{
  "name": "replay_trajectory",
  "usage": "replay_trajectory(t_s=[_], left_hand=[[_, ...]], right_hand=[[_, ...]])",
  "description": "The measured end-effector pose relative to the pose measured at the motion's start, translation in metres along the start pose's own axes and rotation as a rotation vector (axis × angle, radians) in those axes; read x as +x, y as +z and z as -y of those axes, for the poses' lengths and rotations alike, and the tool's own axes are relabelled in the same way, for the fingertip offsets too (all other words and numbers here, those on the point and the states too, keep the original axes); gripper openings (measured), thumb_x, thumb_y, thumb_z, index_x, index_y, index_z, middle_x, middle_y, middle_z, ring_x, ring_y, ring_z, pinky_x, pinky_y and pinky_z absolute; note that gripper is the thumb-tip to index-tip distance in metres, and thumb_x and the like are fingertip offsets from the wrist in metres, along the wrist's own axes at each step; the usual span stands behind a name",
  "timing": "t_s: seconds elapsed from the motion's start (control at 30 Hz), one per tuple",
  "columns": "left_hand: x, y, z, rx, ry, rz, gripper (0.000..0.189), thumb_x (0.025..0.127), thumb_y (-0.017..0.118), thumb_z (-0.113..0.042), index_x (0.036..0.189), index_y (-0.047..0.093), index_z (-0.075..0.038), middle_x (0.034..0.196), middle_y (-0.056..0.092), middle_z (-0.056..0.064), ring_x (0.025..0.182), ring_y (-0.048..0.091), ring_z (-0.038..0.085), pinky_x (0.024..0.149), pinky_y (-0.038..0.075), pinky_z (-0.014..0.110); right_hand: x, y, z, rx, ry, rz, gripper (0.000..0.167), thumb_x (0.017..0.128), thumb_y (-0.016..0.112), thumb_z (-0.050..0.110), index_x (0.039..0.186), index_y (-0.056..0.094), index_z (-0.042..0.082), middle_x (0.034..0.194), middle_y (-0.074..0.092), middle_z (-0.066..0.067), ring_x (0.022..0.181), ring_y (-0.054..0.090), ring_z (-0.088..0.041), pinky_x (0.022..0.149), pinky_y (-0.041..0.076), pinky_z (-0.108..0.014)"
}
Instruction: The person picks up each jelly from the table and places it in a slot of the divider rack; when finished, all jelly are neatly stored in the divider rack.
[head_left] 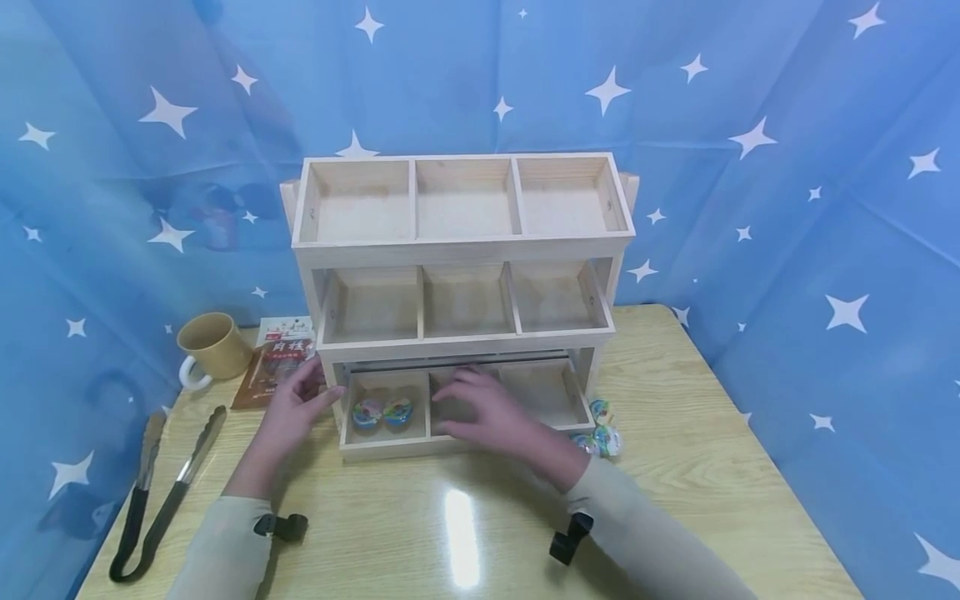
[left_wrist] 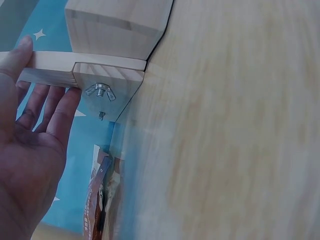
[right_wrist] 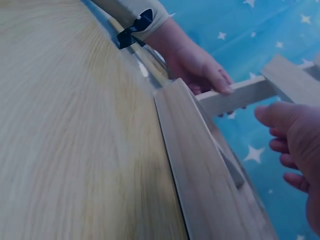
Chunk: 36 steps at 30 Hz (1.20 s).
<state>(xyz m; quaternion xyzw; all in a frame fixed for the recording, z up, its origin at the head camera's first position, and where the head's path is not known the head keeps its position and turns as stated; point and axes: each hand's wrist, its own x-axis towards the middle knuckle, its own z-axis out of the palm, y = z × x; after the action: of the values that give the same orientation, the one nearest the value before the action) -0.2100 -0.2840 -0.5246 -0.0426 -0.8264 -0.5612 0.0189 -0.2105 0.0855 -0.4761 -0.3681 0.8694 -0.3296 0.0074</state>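
Note:
A pale wooden three-tier shelf stands at the table's back, each tier split into three compartments. My left hand is at its lower left upright. In the left wrist view, that hand holds the upright between thumb and fingers. My right hand reaches over the bottom tier's middle compartment, fingers bent and spread from the thumb; no object shows in its grasp. Two small round packs with colourful swirls lie in the bottom left compartment. The right hand hides part of the middle compartment.
More colourful round packs lie on the table right of the shelf. To the left are a tan mug, a brown printed packet and black-handled tongs. A blue starred curtain hangs behind.

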Motion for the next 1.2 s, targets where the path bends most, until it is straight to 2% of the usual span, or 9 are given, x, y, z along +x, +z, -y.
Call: replay_trajectory(t_s=[0.07,0.2,0.3,0.43,0.63,0.8,0.97,1.03,1.2], left_hand=[[0.0,0.0,0.001,-0.007,0.0,-0.002,0.071,0.109,0.075,-0.031,0.172,0.043,-0.02,0.144,0.067,0.019,0.132,0.062,0.027,0.108,0.048,0.022],[0.0,0.001,0.003,-0.01,-0.007,-0.004,0.072,0.108,0.075,-0.032,0.171,0.043,-0.02,0.142,0.067,0.019,0.128,0.063,0.024,0.105,0.048,0.02],[-0.001,0.0,0.003,-0.001,-0.003,-0.007,0.072,0.108,0.076,-0.031,0.172,0.043,-0.021,0.144,0.067,0.018,0.13,0.062,0.024,0.107,0.048,0.023],[-0.001,0.0,0.003,0.012,0.02,-0.01,0.072,0.108,0.076,-0.028,0.172,0.043,-0.021,0.147,0.067,0.016,0.13,0.062,0.023,0.109,0.046,0.024],[0.004,0.003,0.004,-0.014,0.036,0.003,0.07,0.107,0.077,-0.023,0.17,0.046,-0.02,0.142,0.069,0.018,0.124,0.065,0.014,0.104,0.05,0.02],[0.004,0.003,0.003,-0.018,0.036,0.006,0.07,0.107,0.077,-0.023,0.17,0.046,-0.02,0.142,0.068,0.019,0.123,0.065,0.013,0.103,0.051,0.02],[0.004,0.001,0.003,-0.021,0.041,-0.003,0.071,0.107,0.077,-0.023,0.17,0.045,-0.019,0.14,0.068,0.021,0.119,0.066,0.012,0.098,0.053,0.019],[0.004,0.0,0.003,-0.023,0.04,-0.004,0.071,0.107,0.077,-0.023,0.17,0.045,-0.02,0.139,0.068,0.021,0.118,0.066,0.011,0.098,0.054,0.019],[0.003,0.001,0.004,-0.028,0.029,-0.005,0.071,0.107,0.077,-0.024,0.171,0.045,-0.022,0.138,0.069,0.02,0.119,0.066,0.012,0.1,0.053,0.019]], right_hand=[[-0.01,-0.007,-0.004,-0.028,-0.007,-0.01,0.043,0.097,0.087,0.029,0.135,0.074,0.015,0.142,0.07,-0.008,0.144,0.053,-0.035,0.123,0.039,-0.063],[-0.03,-0.022,-0.01,-0.077,-0.03,-0.042,0.044,0.094,0.09,0.027,0.133,0.075,0.014,0.133,0.071,-0.004,0.13,0.058,-0.025,0.109,0.054,-0.05],[-0.045,-0.032,-0.015,-0.096,-0.029,-0.077,0.043,0.094,0.09,0.027,0.132,0.076,0.015,0.13,0.071,0.0,0.126,0.059,-0.021,0.104,0.057,-0.046],[-0.064,-0.043,-0.024,-0.09,-0.042,-0.142,0.042,0.092,0.091,0.025,0.131,0.077,0.016,0.127,0.071,0.003,0.124,0.06,-0.021,0.103,0.057,-0.047],[-0.098,-0.057,-0.046,-0.078,-0.037,-0.249,0.042,0.088,0.094,0.015,0.127,0.077,0.012,0.125,0.07,0.003,0.121,0.059,-0.02,0.101,0.056,-0.045],[-0.127,-0.067,-0.059,-0.094,0.018,-0.316,0.045,0.084,0.096,0.008,0.125,0.079,0.013,0.123,0.071,0.001,0.116,0.059,-0.019,0.095,0.056,-0.038],[-0.15,-0.075,-0.069,-0.117,0.093,-0.327,0.048,0.084,0.096,0.004,0.127,0.079,0.016,0.123,0.072,0.002,0.115,0.057,-0.016,0.093,0.053,-0.031],[-0.157,-0.077,-0.073,-0.135,0.113,-0.328,0.049,0.083,0.096,0.003,0.127,0.079,0.016,0.124,0.072,0.002,0.116,0.056,-0.016,0.096,0.05,-0.025],[-0.173,-0.08,-0.08,-0.156,0.145,-0.314,0.049,0.082,0.096,0.003,0.127,0.077,0.011,0.125,0.07,-0.001,0.119,0.054,-0.018,0.101,0.047,-0.026]])
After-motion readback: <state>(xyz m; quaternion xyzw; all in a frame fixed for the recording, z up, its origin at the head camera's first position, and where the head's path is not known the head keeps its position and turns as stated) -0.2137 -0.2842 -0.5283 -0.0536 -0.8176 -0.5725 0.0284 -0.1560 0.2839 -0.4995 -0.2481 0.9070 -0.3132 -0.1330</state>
